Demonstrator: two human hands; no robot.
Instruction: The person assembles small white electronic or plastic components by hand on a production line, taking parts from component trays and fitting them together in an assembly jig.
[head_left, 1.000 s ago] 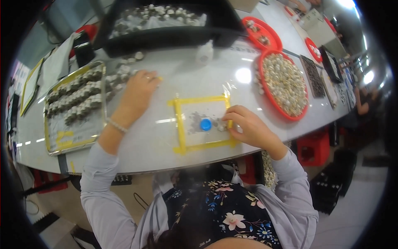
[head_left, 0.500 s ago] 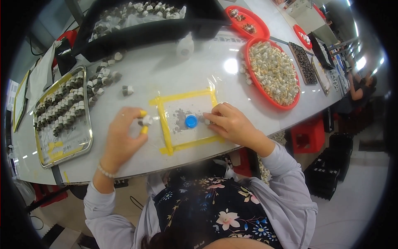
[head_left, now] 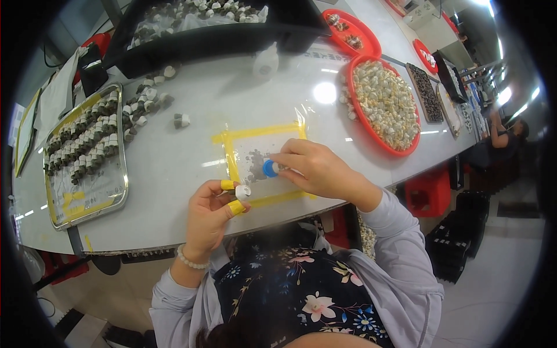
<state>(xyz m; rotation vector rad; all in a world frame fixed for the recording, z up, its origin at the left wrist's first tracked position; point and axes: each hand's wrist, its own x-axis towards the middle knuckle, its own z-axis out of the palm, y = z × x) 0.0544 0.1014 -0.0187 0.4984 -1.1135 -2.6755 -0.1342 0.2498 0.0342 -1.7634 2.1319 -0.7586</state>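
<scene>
A small white piece with a dark base is pinched between the yellow-wrapped thumb and finger of my left hand, above the table's near edge. My right hand has its thumb and fingers closed on a small pale piece, partly hidden by the fingers. That piece is at the right side of a round blue cap, inside a rectangle of yellow tape. Grey smudges mark the surface left of the cap. One more white-and-dark piece lies alone on the table, left of the tape.
At left, a metal tray holds rows of white-and-dark pieces, with loose ones beside it. A black bin and white bottle stand at the back. A red tray heaped with pale pieces is at right. Another person sits farther right.
My left hand has moved right and nearer the front edge, carrying its piece. My right hand has shifted left, bringing its piece to the blue cap.
</scene>
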